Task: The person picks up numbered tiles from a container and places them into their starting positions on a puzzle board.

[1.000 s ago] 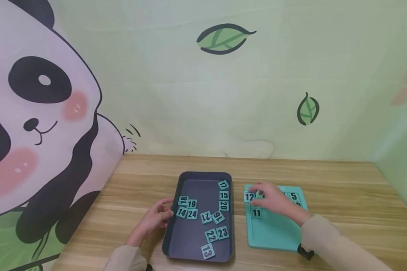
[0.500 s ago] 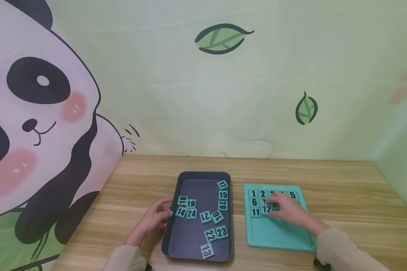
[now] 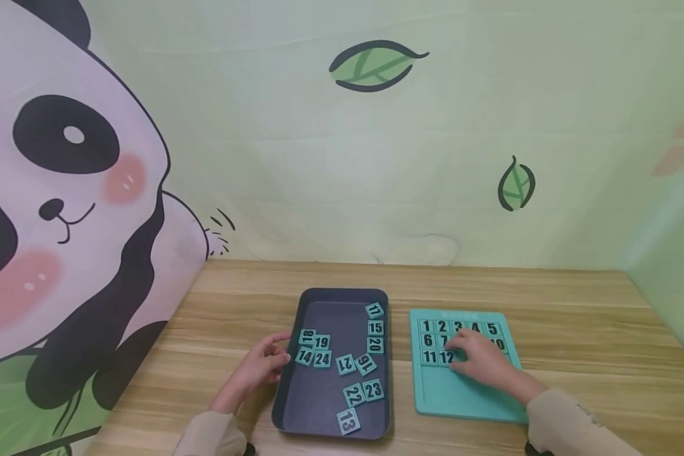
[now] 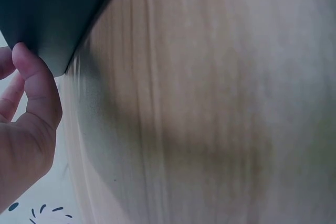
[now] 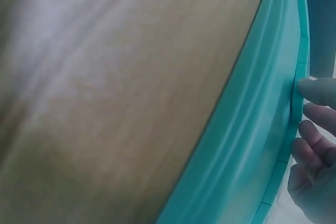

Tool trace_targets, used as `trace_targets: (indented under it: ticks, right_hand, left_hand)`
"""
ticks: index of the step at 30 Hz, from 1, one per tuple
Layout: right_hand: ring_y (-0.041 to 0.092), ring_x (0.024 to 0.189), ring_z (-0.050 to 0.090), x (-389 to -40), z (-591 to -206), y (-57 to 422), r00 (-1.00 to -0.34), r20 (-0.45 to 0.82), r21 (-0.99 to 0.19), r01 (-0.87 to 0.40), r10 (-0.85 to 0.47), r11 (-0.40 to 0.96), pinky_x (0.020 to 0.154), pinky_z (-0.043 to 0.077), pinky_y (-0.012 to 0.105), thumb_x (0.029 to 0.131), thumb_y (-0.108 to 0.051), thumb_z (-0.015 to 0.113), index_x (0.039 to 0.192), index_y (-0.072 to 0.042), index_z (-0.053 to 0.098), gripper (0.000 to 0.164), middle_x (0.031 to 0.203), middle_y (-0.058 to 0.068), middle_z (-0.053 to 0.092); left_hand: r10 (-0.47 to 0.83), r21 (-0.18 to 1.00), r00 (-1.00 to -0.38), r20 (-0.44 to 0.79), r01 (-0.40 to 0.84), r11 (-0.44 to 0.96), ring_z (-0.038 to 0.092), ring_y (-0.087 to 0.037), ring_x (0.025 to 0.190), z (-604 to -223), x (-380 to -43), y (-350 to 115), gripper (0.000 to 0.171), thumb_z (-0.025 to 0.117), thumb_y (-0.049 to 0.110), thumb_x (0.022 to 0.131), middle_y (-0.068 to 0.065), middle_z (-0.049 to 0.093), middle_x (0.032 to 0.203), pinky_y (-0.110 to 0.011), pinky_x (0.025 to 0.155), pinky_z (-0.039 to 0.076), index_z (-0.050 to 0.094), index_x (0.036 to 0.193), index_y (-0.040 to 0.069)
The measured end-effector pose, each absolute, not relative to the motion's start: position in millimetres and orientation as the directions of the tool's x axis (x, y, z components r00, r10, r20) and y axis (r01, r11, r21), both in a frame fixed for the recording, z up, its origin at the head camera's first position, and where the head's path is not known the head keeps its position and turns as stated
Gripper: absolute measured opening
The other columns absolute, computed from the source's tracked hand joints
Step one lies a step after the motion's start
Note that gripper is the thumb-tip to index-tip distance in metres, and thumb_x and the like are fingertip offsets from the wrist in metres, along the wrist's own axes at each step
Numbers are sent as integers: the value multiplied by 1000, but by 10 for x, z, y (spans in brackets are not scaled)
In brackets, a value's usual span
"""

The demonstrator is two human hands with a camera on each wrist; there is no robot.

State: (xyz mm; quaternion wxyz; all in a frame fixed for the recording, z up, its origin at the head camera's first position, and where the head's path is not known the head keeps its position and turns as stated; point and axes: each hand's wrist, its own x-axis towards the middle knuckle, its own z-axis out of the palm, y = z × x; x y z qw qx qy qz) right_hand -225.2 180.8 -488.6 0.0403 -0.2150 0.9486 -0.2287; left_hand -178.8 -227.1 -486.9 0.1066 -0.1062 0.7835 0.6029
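Observation:
My left hand (image 3: 260,362) rests beside the dark tray (image 3: 313,411), thumb and fingertips against its left outer side; the left wrist view shows the thumb (image 4: 39,82) at the tray wall (image 4: 55,30). Loose number tiles, such as 13 (image 3: 348,421) and 24 (image 3: 322,359), lie inside the tray. Over the turquoise number board (image 3: 462,399), my right hand (image 3: 481,361) pinches the tile marked 12 (image 3: 446,358), just right of tile 11 (image 3: 430,357). In the right wrist view, that tile (image 5: 297,95) stands slightly proud of the row at the thumb and fingertips. Some tiles are hidden under the hand.
Tiles 1 to 5 form the board's top row, with another row below. Both board and tray lie on a wood-grain table (image 3: 251,285). Behind rises a green wall (image 3: 296,158) with a panda (image 3: 74,190) and leaf prints.
My right hand has carried tile 12 from the board's upper left corner down to the spot beside tile 11, where it now sits lower. The left hand and tray stay put.

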Motion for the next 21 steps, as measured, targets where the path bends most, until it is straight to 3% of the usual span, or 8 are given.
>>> trace_targets:
  ticks: [5, 11, 17, 21]
  right_hand:
    - [9, 82, 51, -2251, -4888, 1794, -904, 33, -422, -399, -426, 814, 72, 45, 30, 67, -21, 72, 96, -14, 65, 30, 86, -6, 54]
    - [9, 76, 45, -2255, -4788, 1711, -897, 56, -429, -419, -439, 800, 64, 40, 24, 71, -27, 70, 102, -13, 64, 34, 86, -4, 51]
    - [18, 89, 54, -2246, -4643, 1561, -856, 165, -461, -506, -489, 729, 73, 46, 34, 75, -21, 67, 102, -9, 63, 29, 95, 1, 57]
    - [20, 92, 54, -2235, -4579, 1435, -851, 167, -496, -509, -497, 704, 75, 46, 36, 76, -19, 66, 102, -9, 63, 28, 98, 3, 58]
  left_hand:
    - [-30, 923, -957, -289, -287, 255, 47, -16, 68, -4874, -1789, -2277, 44, 52, 1, 82, -7, 47, 85, -26, 54, 43, 44, 125, 6]
    - [-35, 921, -954, -296, -296, 252, 47, -17, 68, -4872, -1795, -2277, 44, 52, 1, 83, -7, 46, 85, -27, 54, 43, 44, 126, 7]
    - [-23, 926, -957, -290, -286, 247, 48, -17, 70, -4887, -1799, -2291, 44, 52, 2, 83, -8, 47, 86, -27, 55, 43, 44, 126, 7]
    - [-15, 928, -957, -289, -284, 240, 49, -17, 71, -4900, -1809, -2294, 45, 52, 2, 82, -8, 47, 86, -27, 55, 44, 44, 126, 7]
